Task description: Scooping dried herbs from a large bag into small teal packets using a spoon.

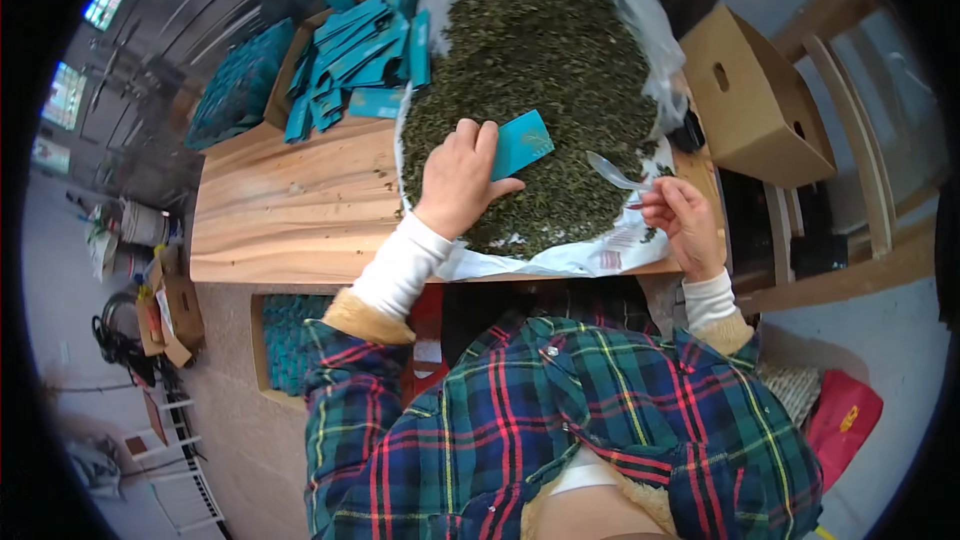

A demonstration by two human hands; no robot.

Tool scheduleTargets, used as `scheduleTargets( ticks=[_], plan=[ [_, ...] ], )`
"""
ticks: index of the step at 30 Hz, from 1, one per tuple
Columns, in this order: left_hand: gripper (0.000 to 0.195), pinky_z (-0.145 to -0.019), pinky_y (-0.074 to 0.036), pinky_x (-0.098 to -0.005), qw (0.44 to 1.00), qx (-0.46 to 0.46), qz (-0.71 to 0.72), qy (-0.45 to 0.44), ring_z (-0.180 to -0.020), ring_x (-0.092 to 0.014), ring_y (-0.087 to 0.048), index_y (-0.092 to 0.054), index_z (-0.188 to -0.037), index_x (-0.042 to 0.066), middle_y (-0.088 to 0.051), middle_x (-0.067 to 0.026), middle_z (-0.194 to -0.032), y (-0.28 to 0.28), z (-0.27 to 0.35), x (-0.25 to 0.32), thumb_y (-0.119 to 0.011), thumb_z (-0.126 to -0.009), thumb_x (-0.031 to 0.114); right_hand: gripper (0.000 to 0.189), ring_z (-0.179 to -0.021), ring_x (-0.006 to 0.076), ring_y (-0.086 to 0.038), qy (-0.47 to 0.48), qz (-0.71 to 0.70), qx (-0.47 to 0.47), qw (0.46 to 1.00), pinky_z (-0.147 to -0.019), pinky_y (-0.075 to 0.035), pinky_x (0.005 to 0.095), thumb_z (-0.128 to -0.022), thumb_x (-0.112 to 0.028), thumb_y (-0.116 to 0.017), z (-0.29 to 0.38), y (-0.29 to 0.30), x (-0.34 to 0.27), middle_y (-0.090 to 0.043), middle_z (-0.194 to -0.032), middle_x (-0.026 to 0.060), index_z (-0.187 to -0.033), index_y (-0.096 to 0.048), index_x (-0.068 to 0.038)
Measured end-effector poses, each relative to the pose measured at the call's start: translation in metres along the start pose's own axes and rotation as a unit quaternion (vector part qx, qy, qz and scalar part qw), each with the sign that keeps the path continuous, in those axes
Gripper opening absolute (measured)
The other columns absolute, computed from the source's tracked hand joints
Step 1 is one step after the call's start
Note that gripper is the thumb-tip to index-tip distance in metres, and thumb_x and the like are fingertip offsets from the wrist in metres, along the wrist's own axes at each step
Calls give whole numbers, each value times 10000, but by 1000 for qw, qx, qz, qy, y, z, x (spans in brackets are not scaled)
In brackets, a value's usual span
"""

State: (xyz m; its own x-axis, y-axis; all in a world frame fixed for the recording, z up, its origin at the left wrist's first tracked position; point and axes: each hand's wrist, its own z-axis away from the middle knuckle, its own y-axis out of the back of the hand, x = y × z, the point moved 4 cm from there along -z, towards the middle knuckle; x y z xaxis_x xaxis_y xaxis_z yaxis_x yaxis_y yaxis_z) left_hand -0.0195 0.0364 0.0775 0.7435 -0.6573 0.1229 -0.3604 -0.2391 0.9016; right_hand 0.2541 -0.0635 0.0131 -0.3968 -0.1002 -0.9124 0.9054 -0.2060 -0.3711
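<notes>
My left hand (461,176) grips a flat teal paper packet (523,144) over a large heap of dried, crumbled green leaves (551,52). Pinched in my right hand (681,221) is a clear plastic spoon (615,171), its bowl pointing left over the right part of the heap. I cannot see any leaves in the spoon. Under and around the leaves spreads an opened white plastic bag (592,259), its edge gathered up at the back and right. Whether the packet's end is open cannot be seen.
Many teal packets (360,45) lie piled at the back left of the wooden table (285,217), beside a cardboard box (247,101) full of more. Another packet-filled carton (289,345) stands on the floor. A brown cardboard box (750,97) sits at the right, near a wooden frame (855,142).
</notes>
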Motion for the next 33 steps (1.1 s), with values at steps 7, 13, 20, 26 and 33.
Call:
scheduleTargets(
  ticks=[7, 13, 20, 26, 33],
  plan=[
    [210, -655, -422, -328, 992, 49, -115, -35, -775, -223, -517, -577, -933, 106, -469, -56, -817, -23, 10, 34, -660, -744, 149, 225, -743, 118, -629, 90, 128, -4, 988, -689, -518, 237, -940, -191, -523, 3, 18, 0, -656, -903, 83, -1054, -592, -10],
    [378, -733, -442, -377, 997, -38, 62, 1, -875, -280, -553, -574, -1045, 53, -559, -102, -992, -15, 38, 54, -701, -725, 210, 178, -730, 84, -597, 165, 283, -10, 945, -638, -466, 217, -903, -122, -561, 0, 13, -12, -650, -824, 40, -987, -622, 24],
    [593, -842, -435, -398, 994, -73, 80, 35, -990, -324, -541, -538, -1139, 8, -560, -141, -1077, -45, 29, 57, -760, -650, 260, 137, -706, 195, -626, 296, 477, -85, 823, -628, -474, 278, -854, -45, -587, -2, -16, -30, -645, -817, 126, -967, -623, 23],
    [610, -830, -444, -397, 988, -58, 131, 62, -976, -329, -538, -531, -1145, 4, -553, -150, -1036, -50, 28, 57, -771, -633, 234, 111, -783, 284, -648, 335, 518, -131, 776, -669, -503, 333, -848, -41, -583, 6, -38, -32, -656, -850, 144, -934, -630, 10],
    [540, -819, -435, -410, 969, 49, 221, 101, -965, -327, -521, -520, -1103, 28, -528, -139, -1030, -40, 34, 49, -748, -632, 161, 167, -852, 282, -643, 457, 571, -184, 657, -724, -519, 347, -766, -15, -599, 23, -81, -50, -656, -940, 124, -927, -636, -41]
  ],
)
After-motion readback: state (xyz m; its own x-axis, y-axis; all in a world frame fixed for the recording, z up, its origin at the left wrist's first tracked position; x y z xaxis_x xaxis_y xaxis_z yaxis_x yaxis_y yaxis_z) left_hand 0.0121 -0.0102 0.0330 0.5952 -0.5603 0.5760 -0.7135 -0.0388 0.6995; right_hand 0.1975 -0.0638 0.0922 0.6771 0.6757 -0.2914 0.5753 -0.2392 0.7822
